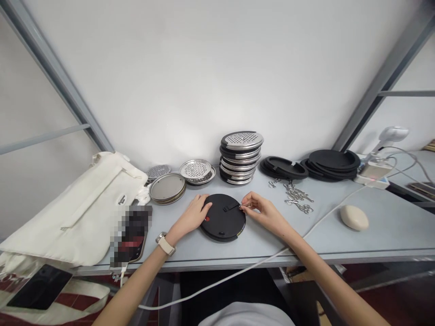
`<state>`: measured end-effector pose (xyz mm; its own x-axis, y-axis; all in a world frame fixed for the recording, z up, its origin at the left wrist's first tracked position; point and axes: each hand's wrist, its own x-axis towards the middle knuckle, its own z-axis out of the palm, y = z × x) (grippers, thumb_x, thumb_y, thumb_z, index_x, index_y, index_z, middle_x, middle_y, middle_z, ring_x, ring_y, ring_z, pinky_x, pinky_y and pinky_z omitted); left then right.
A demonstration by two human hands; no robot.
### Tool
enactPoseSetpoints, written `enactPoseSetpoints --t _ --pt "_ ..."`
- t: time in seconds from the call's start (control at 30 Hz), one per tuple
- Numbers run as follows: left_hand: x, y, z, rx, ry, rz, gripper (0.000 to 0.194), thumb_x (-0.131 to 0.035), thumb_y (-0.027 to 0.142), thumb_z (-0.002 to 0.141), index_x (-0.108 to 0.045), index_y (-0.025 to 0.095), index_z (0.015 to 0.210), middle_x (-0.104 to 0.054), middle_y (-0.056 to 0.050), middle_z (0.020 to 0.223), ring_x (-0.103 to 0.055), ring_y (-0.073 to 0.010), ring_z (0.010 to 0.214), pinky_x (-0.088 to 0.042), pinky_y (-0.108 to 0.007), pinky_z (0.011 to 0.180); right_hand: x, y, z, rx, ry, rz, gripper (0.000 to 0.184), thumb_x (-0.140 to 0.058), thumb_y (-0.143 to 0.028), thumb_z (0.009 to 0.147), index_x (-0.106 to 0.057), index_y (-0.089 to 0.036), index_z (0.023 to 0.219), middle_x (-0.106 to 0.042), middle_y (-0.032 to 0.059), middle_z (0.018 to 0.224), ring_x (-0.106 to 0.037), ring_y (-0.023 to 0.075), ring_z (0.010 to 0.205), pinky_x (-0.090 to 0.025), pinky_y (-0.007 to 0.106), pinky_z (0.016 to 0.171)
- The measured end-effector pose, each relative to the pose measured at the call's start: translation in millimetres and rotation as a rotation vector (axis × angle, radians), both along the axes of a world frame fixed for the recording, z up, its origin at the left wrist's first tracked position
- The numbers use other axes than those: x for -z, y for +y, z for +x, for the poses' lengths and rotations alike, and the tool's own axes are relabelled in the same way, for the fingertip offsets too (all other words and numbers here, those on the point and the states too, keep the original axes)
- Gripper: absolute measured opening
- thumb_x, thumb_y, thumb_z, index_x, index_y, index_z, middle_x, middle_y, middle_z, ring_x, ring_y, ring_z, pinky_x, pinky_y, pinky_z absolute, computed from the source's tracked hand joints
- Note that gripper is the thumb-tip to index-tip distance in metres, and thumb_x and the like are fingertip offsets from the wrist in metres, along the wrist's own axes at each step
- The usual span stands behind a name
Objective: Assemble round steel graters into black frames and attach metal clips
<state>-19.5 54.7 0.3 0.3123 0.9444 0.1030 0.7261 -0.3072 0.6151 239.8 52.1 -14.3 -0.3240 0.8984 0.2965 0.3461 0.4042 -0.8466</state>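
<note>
Grey tabletop (316, 249), around its black disc (226, 226): white bag (84, 208) at nine o'clock, metal discs (167, 187) at ten, tall stack (240, 158) past twelve, black trays (280, 166) at two, cream oval object (354, 218) at three.

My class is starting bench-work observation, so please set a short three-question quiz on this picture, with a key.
1. Which hand pinches a small metal piece at the edge of the black disc?
2. True or false: the left hand is touching the phone.
3. Which pile is tallest?
(a) the black one at far right
(b) the silver-and-black stack
(c) the plates beside the bag

Key: 1. The right hand. 2. False; it touches the disc. 3. b.
</note>
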Motion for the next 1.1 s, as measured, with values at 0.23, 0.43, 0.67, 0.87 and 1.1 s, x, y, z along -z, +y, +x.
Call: enactPoseSetpoints --t 0.23,0.43,0.67,0.87,1.1 --pt "-2.4 11 3 0.076 0.031 -0.018 0.039 -0.034 0.04 0.095 -0.045 0.023 0.128 -0.051 -0.009 0.124 -0.047 -0.0233 0.118 -0.034 -0.039 0.105 2.7 0 0 -0.004 -0.054 0.028 0.01 -0.052 -0.029 0.087 -0.058 -0.021 0.09 -0.064 0.0019 0.084 -0.059 0.0153 0.077 -0.046 0.028 0.071" --pt "1.6 17 0 0.112 0.104 0.02 0.035 -0.034 0.035 0.095 -0.049 0.023 0.124 -0.052 -0.008 0.119 -0.045 -0.0237 0.116 -0.033 -0.04 0.104 1.4 -2 -1 0.006 -0.078 0.058 0.012 -0.051 -0.027 0.086 -0.06 -0.021 0.091 -0.064 0.0023 0.086 -0.059 0.0149 0.077 -0.046 0.028 0.071" --pt "-7.9 23 13 0.111 0.129 0.137 0.033 -0.045 0.028 0.089 -0.05 0.019 0.121 -0.048 -0.011 0.116 -0.043 -0.0264 0.114 -0.036 -0.043 0.101 -0.1 -4 -4 0.013 -0.077 0.081 0.013 -0.05 -0.029 0.086 -0.058 -0.021 0.094 -0.063 0.0029 0.085 -0.058 0.0162 0.077 -0.047 0.03 0.073" --pt "-11.4 38 43 0.292 0.072 0.231 0.027 -0.043 0.025 0.091 -0.054 0.02 0.115 -0.053 -0.008 0.114 -0.046 -0.0223 0.113 -0.036 -0.038 0.102 -0.4 -5 -3 0.02 -0.091 0.1 0.013 -0.05 -0.031 0.086 -0.058 -0.021 0.09 -0.062 0.0033 0.084 -0.058 0.0167 0.076 -0.048 0.03 0.073" --pt "3.4 44 54 0.336 0.135 0.298 0.03 -0.032 0.024 0.096 -0.06 0.019 0.102 -0.059 -0.006 0.102 -0.054 -0.0192 0.098 -0.039 -0.035 0.092 -0.3 -5 -3 0.05 -0.08 0.09 0.012 -0.05 -0.031 0.086 -0.056 -0.021 0.088 -0.061 0.0025 0.081 -0.058 0.0166 0.073 -0.047 0.029 0.069"
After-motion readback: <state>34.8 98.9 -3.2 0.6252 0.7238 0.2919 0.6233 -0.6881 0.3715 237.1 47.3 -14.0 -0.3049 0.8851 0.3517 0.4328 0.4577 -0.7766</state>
